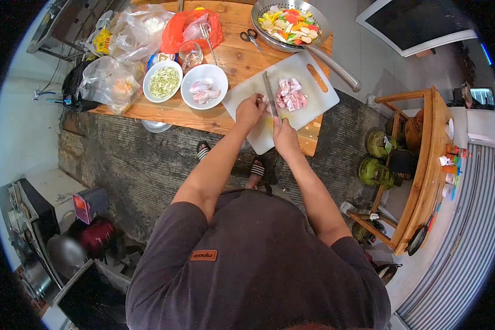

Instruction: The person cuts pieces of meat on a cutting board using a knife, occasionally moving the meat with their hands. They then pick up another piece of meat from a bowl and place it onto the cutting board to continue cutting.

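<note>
On the white cutting board point(316, 113), my right hand point(286, 138) grips a kitchen knife point(269, 91), its blade pointing away from me. My left hand point(249, 111) is closed at the left of the blade, its fingertips on a small piece of raw meat point(263, 103) partly hidden by them. To the right of the blade lies a pile of cut raw meat point(291, 95). A white bowl point(218, 78) with raw meat pieces stands left of the board. Beside it is another white bowl point(147, 88) holding pale green shreds.
A perforated metal pan point(257, 21) of chopped vegetables sits behind the board, its long handle point(338, 71) reaching right. Scissors point(249, 38), a glass mug point(191, 55), a red plastic bag point(176, 30) and clear bags point(113, 82) are on the wooden table point(234, 49). Green gas cylinders point(375, 171) stand at right.
</note>
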{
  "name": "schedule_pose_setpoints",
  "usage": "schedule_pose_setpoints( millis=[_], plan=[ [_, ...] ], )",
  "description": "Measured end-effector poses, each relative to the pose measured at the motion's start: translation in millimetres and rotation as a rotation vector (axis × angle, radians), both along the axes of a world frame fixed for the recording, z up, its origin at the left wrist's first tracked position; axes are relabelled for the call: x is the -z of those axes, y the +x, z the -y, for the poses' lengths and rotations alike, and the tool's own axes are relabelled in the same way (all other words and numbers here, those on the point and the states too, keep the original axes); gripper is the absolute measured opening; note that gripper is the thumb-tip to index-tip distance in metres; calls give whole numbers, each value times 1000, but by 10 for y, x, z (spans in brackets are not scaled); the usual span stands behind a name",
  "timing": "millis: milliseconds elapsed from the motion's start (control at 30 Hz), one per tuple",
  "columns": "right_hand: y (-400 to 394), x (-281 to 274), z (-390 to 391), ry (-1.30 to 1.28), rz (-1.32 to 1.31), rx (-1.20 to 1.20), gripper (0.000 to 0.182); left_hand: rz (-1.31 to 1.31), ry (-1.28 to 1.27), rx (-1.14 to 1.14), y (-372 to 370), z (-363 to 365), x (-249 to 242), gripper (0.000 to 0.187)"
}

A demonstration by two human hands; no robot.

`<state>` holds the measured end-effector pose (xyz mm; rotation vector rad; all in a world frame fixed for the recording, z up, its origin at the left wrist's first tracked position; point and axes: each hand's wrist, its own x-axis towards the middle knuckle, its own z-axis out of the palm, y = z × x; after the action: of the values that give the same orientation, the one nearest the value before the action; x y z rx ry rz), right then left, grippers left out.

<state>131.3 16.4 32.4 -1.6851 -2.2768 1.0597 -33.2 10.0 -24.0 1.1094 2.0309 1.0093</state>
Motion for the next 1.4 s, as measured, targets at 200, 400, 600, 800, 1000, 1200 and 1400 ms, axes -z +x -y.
schedule_pose_setpoints(
  millis=[200,400,600,800,1000,1200,1400],
  plan=[
    [71,-4,-64,-58,-73,23,55,-107,-96,-36,90,-42,-75,36],
    [20,-46,-33,-28,-45,-18,53,-126,-185,-24,93,-69,-110,32],
    [15,-71,86,-15,-19,23,50,-150,-199,3,99,-67,-175,31],
    [46,-133,102,-37,28,-13,50,-183,-179,35,99,-133,-153,33],
    [4,-161,37,-75,-83,28,53,-238,-135,73,91,-140,61,31],
    [113,-171,110,-154,-54,56,55,-286,-162,79,158,-183,32,25],
    [-82,-168,31,-74,-54,68,53,-188,-118,114,208,-100,-118,24]
  ],
)
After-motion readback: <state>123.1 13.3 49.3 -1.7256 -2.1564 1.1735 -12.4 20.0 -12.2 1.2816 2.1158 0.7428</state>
